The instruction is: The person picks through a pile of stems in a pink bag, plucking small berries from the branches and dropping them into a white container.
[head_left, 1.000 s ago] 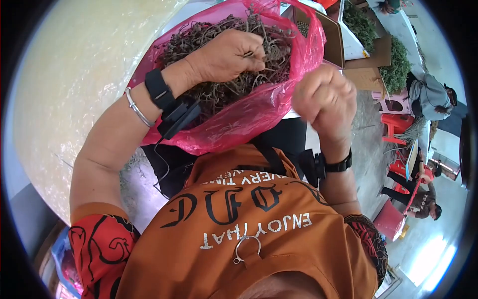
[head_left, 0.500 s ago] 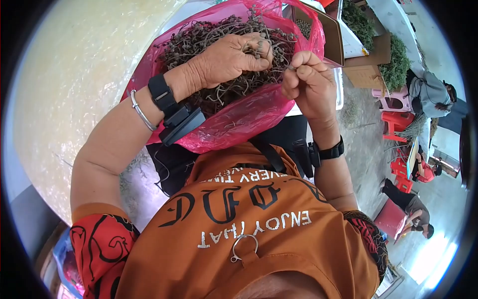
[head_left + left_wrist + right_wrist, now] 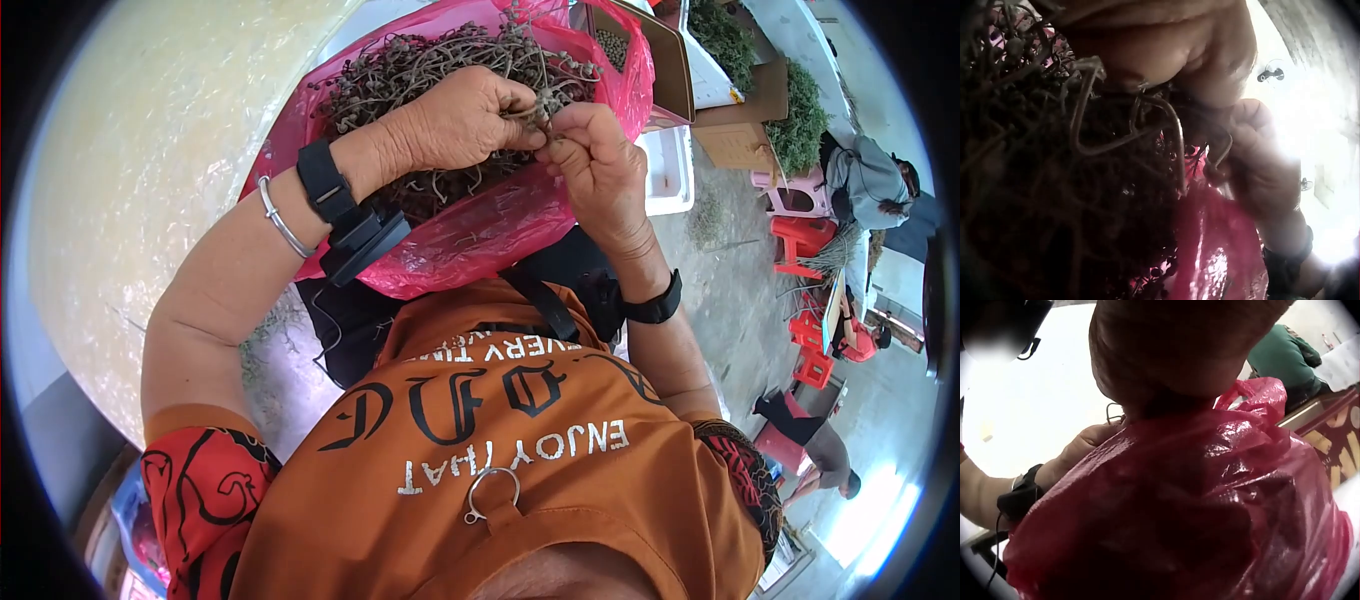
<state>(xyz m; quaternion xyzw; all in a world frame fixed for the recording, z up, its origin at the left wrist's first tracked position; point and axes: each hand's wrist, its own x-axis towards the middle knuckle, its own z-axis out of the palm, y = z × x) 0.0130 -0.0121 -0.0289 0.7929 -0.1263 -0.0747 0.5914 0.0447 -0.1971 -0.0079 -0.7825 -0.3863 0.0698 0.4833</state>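
A pink plastic bag (image 3: 470, 245) holds a heap of dried, curly plant stems (image 3: 400, 75) with small round heads. Over the heap, my left hand (image 3: 455, 120) grips a few of these stems between thumb and curled fingers. Bent ends of the held stems (image 3: 1177, 134) stick out below its fingers in the left wrist view. My right hand (image 3: 605, 175) meets it fingertip to fingertip at the bag's right side, its thumb and forefinger pinching a stem end. In the right wrist view the bag (image 3: 1166, 506) hides most of the heap.
Behind the bag stands a cardboard box (image 3: 665, 70) with small round pieces inside. A white tray (image 3: 668, 170) lies right of my right hand. A plastic-covered surface (image 3: 150, 200) spans the left. Farther right are green plants (image 3: 797, 110), red stools (image 3: 800, 240) and several people.
My right hand has opened from a loose fist, come left and brought thumb and forefinger to the left fingertips. The left hand has stayed over the heap with stems in its grip.
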